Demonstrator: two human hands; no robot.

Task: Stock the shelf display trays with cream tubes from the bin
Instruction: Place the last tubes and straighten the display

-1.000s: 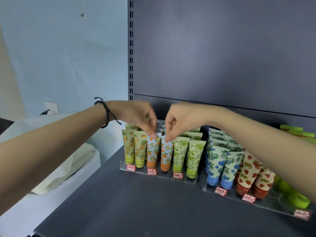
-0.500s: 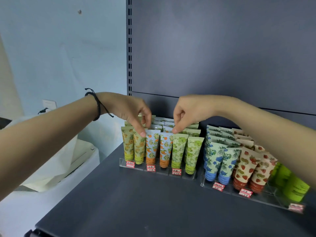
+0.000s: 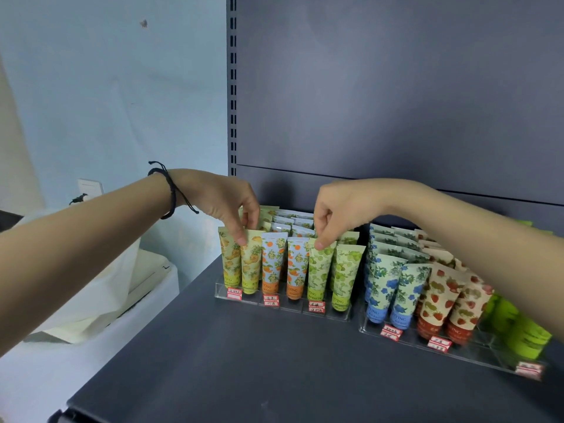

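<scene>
Where both hands sat together on the orange tubes (image 3: 273, 264) a second ago, they have now spread apart along the front row of the left tray (image 3: 283, 308). The left hand (image 3: 222, 203) has gone out to the end lanes, thumb and forefinger curled down and pinching the crimped top of a yellow tube (image 3: 251, 265); the right hand (image 3: 341, 209) has gone the other way and pinches the top of a green tube (image 3: 319, 270), its other fingers tucked in.

Neither hand carries a loose tube; every tube in sight stands cap down in its lane, in the left tray or in the right tray (image 3: 457, 351) beside it on the shelf (image 3: 244, 361).

Moving from lane to lane reads as straightening, not loading; the orange lanes look settled and the left tray looks full front to back, so stocking here seems nearly done. The white bin (image 3: 158, 279) stands low at the left, well apart from the hands; its contents are hidden.
</scene>
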